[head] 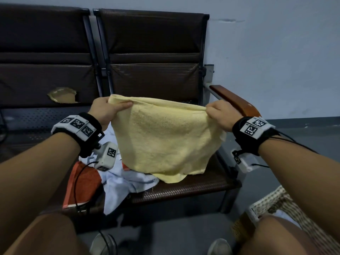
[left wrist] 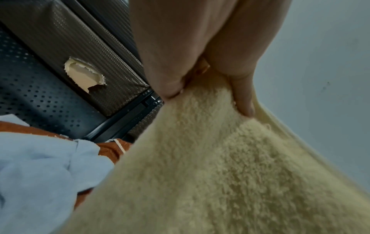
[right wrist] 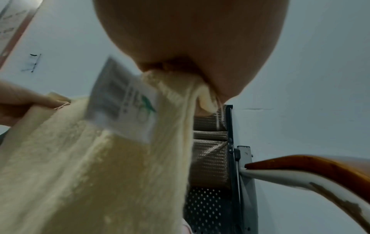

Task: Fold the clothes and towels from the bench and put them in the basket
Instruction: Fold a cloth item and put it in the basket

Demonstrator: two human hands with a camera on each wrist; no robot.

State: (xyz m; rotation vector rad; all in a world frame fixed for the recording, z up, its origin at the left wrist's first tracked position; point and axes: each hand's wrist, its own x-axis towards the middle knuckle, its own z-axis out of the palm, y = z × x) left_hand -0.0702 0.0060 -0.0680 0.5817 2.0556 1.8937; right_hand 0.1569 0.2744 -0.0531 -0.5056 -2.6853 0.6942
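Still early in the job, by the look of things. On the bench (head: pixel 184 188): a heap of blue cloth (head: pixel 127 181) and orange cloth (head: pixel 81 183), unfolded. Beside it, low right: the basket (head: pixel 276 201), contents hidden. Held up over the seat: a yellow towel (head: pixel 165 140), stretched between left hand (head: pixel 104 111) and right hand (head: pixel 219 115), each pinching a top corner; bottom edge resting on the heap.

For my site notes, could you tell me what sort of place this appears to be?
Probably a waiting area or corridor: linked bench seats with a wooden armrest stand against a bare painted wall.
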